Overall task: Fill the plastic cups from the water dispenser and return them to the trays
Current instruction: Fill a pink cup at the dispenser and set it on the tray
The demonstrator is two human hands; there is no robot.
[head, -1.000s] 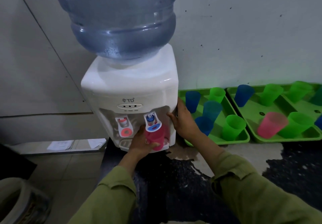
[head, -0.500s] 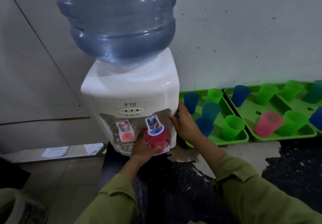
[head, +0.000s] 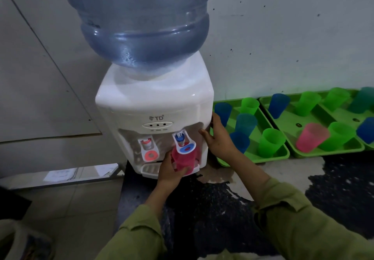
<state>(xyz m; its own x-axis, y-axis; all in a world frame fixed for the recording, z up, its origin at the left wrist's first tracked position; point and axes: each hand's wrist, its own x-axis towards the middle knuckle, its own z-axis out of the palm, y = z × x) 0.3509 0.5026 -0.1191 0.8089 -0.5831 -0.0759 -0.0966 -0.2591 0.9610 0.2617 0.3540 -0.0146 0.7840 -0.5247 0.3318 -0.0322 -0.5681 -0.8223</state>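
Currently: pink translucent plastic cup (head: pixel 183 161), gripped in my left hand (head: pixel 169 171), just under the blue-capped white tap (head: pixel 185 145). Right hand (head: pixel 219 138), fingers flat, braces the white plastic water dispenser (head: pixel 153 106) at its side. Green plastic trays (head: pixel 271 157) lie beyond that hand. I'd keep the cup level and release before brimful.

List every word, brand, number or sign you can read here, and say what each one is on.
"TD", with a small emblem before it and a tiny mark after it: on the front of the white water dispenser, just above its three indicator lights.
Small marks under those lights: too small to read.
Print on the papers lying at the left: too blurred to read.
No other text can be made out.
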